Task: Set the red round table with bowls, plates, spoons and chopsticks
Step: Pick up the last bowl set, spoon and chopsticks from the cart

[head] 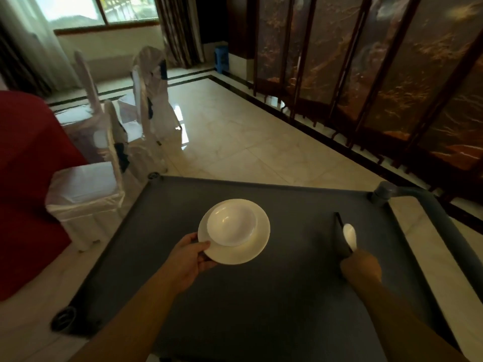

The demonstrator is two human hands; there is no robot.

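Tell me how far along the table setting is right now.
Done: nothing visibly laid on the red-clothed round table. In hand: left hand holds the white round plate carrying a white bowl; right hand grips a white spoon and dark chopsticks over the grey cart. Left: placing them.

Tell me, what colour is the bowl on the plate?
The bowl is white, seen in the head view.

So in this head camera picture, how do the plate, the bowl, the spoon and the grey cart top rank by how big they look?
1. Grey cart top, by far the largest.
2. Plate.
3. Bowl, sitting on the plate and narrower than it.
4. Spoon, smallest; its handle is partly hidden in the right hand.
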